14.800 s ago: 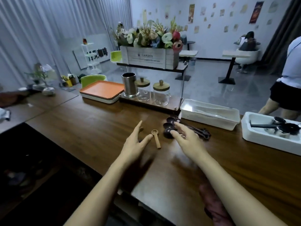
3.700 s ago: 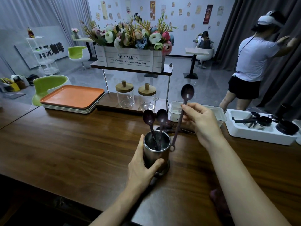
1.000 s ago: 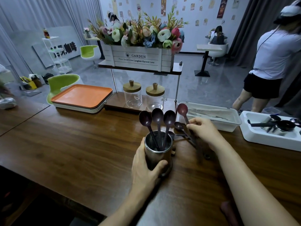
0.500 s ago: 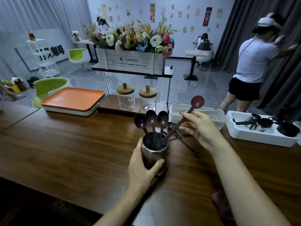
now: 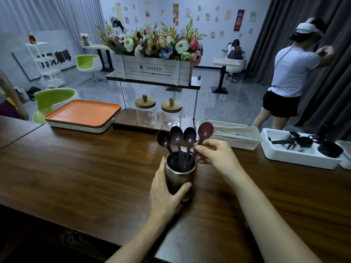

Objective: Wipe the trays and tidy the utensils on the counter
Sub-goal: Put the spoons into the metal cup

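Left hand (image 5: 167, 190) wraps the steel cup (image 5: 180, 174) standing on the wooden counter (image 5: 76, 168). Three dark spoons (image 5: 176, 133) stand bowl-up in it. Right hand (image 5: 214, 152) pinches the handle of a fourth, redder spoon (image 5: 205, 130), its tip apparently inside the cup rim. Orange trays (image 5: 83, 112) stacked at far left; white bin (image 5: 233, 133) behind the right hand.

orange tray (image 5: 83, 112), dark brown spoons (image 5: 177, 132), wood-grain counter (image 5: 85, 171)
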Demonstrator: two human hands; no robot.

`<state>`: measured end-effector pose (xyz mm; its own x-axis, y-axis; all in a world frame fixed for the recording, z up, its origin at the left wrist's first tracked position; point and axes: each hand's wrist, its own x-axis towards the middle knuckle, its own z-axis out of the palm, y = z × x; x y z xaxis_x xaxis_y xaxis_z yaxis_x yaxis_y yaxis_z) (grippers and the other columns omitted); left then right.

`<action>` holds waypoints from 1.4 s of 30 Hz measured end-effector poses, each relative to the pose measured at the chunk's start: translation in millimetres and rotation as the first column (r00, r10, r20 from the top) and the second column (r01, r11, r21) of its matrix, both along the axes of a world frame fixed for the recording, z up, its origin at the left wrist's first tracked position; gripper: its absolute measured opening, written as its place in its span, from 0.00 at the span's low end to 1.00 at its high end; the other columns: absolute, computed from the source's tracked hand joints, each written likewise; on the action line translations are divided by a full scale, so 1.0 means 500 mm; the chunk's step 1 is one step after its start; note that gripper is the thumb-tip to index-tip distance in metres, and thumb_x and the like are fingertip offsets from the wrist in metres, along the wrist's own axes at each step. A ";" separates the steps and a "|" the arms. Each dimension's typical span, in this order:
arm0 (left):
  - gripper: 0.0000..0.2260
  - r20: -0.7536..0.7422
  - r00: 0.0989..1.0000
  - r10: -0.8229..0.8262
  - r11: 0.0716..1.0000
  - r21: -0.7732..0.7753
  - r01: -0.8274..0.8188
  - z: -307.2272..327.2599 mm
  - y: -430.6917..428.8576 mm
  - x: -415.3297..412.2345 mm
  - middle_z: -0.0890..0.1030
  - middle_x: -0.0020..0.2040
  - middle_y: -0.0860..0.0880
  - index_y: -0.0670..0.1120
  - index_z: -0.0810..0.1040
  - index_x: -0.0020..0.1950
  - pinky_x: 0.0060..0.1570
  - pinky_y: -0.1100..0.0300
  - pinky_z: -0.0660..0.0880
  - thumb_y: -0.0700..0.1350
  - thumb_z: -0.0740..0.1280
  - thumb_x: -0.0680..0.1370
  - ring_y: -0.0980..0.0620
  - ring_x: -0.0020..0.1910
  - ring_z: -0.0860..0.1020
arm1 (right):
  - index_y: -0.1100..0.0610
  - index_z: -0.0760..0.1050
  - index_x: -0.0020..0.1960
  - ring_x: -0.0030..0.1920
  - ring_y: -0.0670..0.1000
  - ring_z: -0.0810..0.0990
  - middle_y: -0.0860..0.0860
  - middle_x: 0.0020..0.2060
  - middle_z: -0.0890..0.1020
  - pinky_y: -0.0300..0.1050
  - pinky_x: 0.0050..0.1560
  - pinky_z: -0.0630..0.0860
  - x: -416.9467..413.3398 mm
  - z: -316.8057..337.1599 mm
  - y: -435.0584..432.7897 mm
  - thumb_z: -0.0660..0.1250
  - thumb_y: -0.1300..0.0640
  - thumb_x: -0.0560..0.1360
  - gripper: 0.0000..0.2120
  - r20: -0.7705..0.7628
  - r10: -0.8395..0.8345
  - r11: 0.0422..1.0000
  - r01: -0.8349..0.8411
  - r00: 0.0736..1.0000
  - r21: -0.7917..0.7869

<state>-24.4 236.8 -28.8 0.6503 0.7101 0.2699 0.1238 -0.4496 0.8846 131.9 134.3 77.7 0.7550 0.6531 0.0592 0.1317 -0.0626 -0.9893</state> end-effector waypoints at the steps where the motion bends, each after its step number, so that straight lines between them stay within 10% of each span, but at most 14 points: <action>1: 0.47 0.006 1.000 -0.004 1.000 -0.002 0.004 -0.001 0.000 0.000 0.64 0.71 0.73 0.62 0.54 0.82 0.71 0.54 0.69 0.71 0.71 0.68 0.71 0.72 0.64 | 0.63 0.82 0.48 0.39 0.51 0.82 0.56 0.37 0.83 0.47 0.44 0.82 -0.003 -0.002 0.001 0.71 0.62 0.77 0.04 0.006 -0.003 1.000 0.003 1.000 0.000; 15: 0.41 0.050 0.999 -0.008 0.998 0.070 0.004 0.002 -0.005 -0.005 0.67 0.76 0.63 0.69 0.49 0.81 0.69 0.50 0.72 0.69 0.66 0.72 0.58 0.73 0.70 | 0.61 0.84 0.46 0.40 0.48 0.83 0.56 0.42 0.86 0.37 0.40 0.78 -0.019 -0.032 -0.002 0.69 0.57 0.79 0.08 0.035 0.001 1.000 -0.002 0.999 0.019; 23: 0.42 0.049 0.999 0.018 0.997 0.069 -0.022 -0.001 -0.004 -0.002 0.68 0.75 0.62 0.72 0.47 0.79 0.67 0.50 0.74 0.70 0.67 0.71 0.58 0.72 0.71 | 0.59 0.83 0.45 0.47 0.57 0.85 0.57 0.43 0.86 0.49 0.47 0.83 -0.009 -0.051 0.007 0.73 0.60 0.76 0.03 0.044 0.002 0.999 -0.004 0.999 0.039; 29: 0.45 0.034 0.998 0.046 0.998 0.029 -0.047 -0.006 -0.002 0.005 0.71 0.70 0.63 0.56 0.58 0.82 0.65 0.48 0.75 0.68 0.71 0.69 0.57 0.70 0.73 | 0.55 0.85 0.44 0.44 0.54 0.85 0.55 0.42 0.86 0.59 0.52 0.81 0.000 -0.059 0.018 0.73 0.59 0.76 0.02 0.006 0.016 0.999 -0.017 1.000 0.039; 35: 0.43 0.020 0.999 0.046 0.999 0.021 -0.046 0.000 0.000 0.008 0.73 0.72 0.59 0.53 0.64 0.80 0.68 0.52 0.72 0.68 0.71 0.70 0.60 0.72 0.69 | 0.57 0.85 0.51 0.48 0.52 0.86 0.52 0.48 0.87 0.48 0.49 0.83 0.015 -0.067 0.020 0.69 0.54 0.79 0.09 -0.057 0.077 0.997 -0.077 0.995 0.011; 42: 0.44 -0.012 0.998 0.058 0.998 -0.007 -0.058 0.001 0.001 0.011 0.72 0.73 0.61 0.56 0.62 0.81 0.67 0.58 0.70 0.69 0.70 0.68 0.67 0.69 0.68 | 0.49 0.86 0.48 0.48 0.50 0.84 0.45 0.42 0.86 0.43 0.45 0.77 0.117 -0.128 0.015 0.70 0.52 0.78 0.05 0.161 -0.196 0.950 0.228 0.967 -0.214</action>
